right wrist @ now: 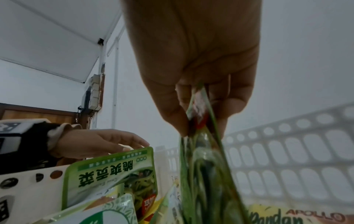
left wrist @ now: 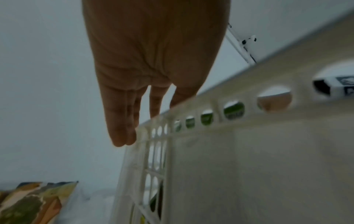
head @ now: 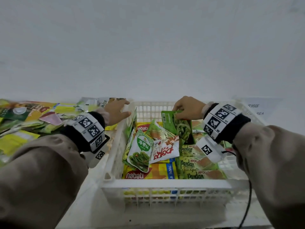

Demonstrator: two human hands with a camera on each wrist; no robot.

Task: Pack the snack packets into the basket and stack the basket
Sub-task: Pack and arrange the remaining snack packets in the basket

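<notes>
Fingers of the right hand (head: 187, 107) pinch a green snack packet (head: 179, 126) by its top edge, hanging it over the white basket (head: 165, 185), likely to drop it onto the packets inside. The left hand (head: 116, 111) rests flat, fingers straight, on the basket's far left rim, probably steadying it; more packets (head: 29, 119) lie in a pile to the left.

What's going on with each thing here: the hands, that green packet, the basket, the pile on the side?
Right hand: pinches the green packet by its top edge.
Green packet: held upright over the basket's contents.
Left hand: fingers straight, at the basket's far left corner.
Basket: partly filled with snack packets.
Loose packets: piled left of the basket.
</notes>
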